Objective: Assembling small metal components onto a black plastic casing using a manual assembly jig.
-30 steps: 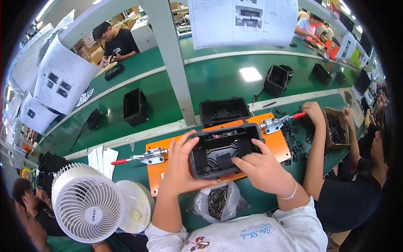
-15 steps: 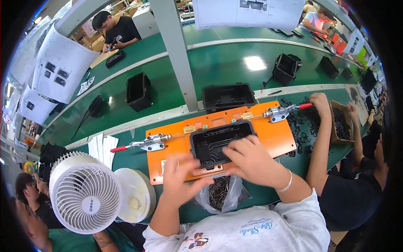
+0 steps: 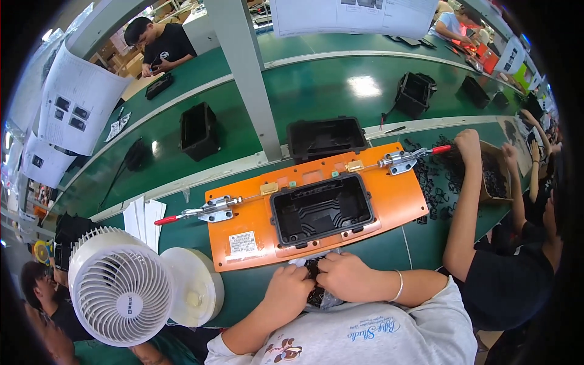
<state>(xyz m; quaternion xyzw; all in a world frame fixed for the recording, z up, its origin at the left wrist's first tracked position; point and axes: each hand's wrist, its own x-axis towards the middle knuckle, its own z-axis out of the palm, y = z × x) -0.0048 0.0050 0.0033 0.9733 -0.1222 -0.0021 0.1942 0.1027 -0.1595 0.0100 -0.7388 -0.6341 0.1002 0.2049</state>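
Note:
My left hand (image 3: 288, 289) and my right hand (image 3: 349, 277) are close together at a clear plastic bag (image 3: 330, 300) on the near side of the bench. Slim dark metal pins (image 3: 316, 297) show in the gap between them. Fingers on both hands are curled down into the bag's mouth, and what they pinch is hidden. Just beyond sits a black plastic box (image 3: 322, 210), open side up, in an orange fixture plate (image 3: 243, 226). Toggle clamps with red handles are mounted at the plate's left (image 3: 214, 208) and right (image 3: 401, 161) ends.
A white fan (image 3: 125, 289) stands left of the fixture, near white paper strips (image 3: 145, 222). Behind the plate lies another black box (image 3: 326, 139). To the right, a co-worker's arm (image 3: 463, 207) reaches over small black parts and a cardboard box (image 3: 500, 188). A metal post (image 3: 246, 79) rises beyond.
Both hands have moved from over the black box down toward me to the bag of pins, and their fingers have curled in. The box in the fixture is now uncovered.

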